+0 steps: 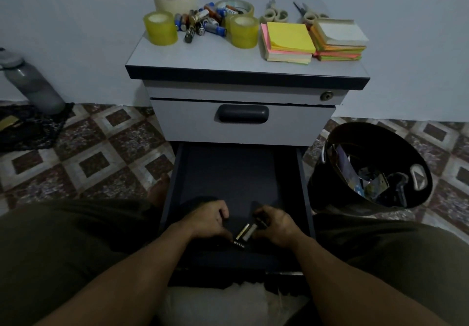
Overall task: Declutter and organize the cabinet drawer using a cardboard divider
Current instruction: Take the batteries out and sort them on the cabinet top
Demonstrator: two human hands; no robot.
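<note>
Cabinet top (203, 54): tapes (160, 28), batteries (200, 21), scissors (275, 13), sticky notes (289, 38).

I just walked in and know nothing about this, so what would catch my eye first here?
Probably the bright clutter on the cabinet top: yellow tape rolls, a heap of batteries and stacked sticky notes. Below, the bottom drawer stands open and nearly bare, with the left hand and right hand at a few loose batteries near its front. A black bin of scraps sits on the floor to the right.
</note>
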